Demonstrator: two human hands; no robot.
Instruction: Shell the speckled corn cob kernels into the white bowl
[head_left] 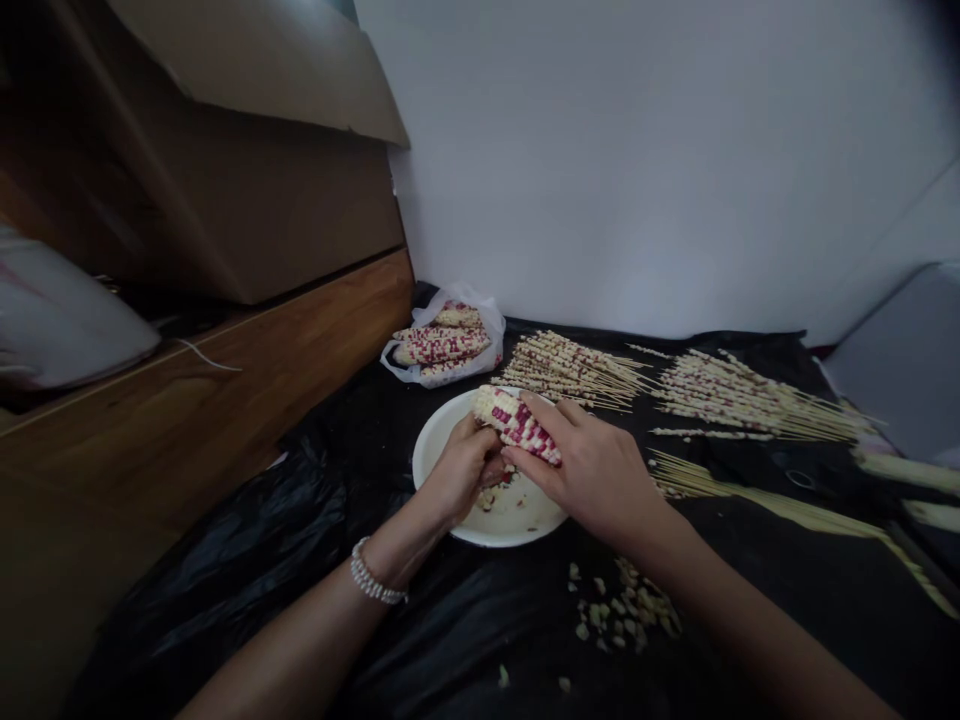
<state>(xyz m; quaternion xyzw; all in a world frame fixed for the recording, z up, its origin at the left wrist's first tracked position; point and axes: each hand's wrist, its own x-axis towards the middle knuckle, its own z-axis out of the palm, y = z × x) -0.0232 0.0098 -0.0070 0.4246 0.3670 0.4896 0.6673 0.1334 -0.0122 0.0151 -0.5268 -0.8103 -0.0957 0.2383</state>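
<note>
Between my two hands, above the white bowl (433, 452), is an ear of corn (517, 425) with pale and dark red kernels. My right hand (596, 465) wraps round the ear's right side, thumb below and fingers on top. Curled at the ear's left end is my left hand (466, 468), its fingers closed against the cob; the fingertips are partly hidden. A beaded bracelet (373, 575) circles the left wrist. Loose kernels (491, 497) lie in the bowl under the hands.
A plastic bag (491, 325) of corn ears stands behind the bowl. Skewers threaded with kernels (566, 368) lie to its right, with another bundle (735, 395) beyond. Bare sticks (697, 475) and scattered kernels (626, 610) rest on black plastic sheeting (427, 640). A cardboard box (300, 200) is at left.
</note>
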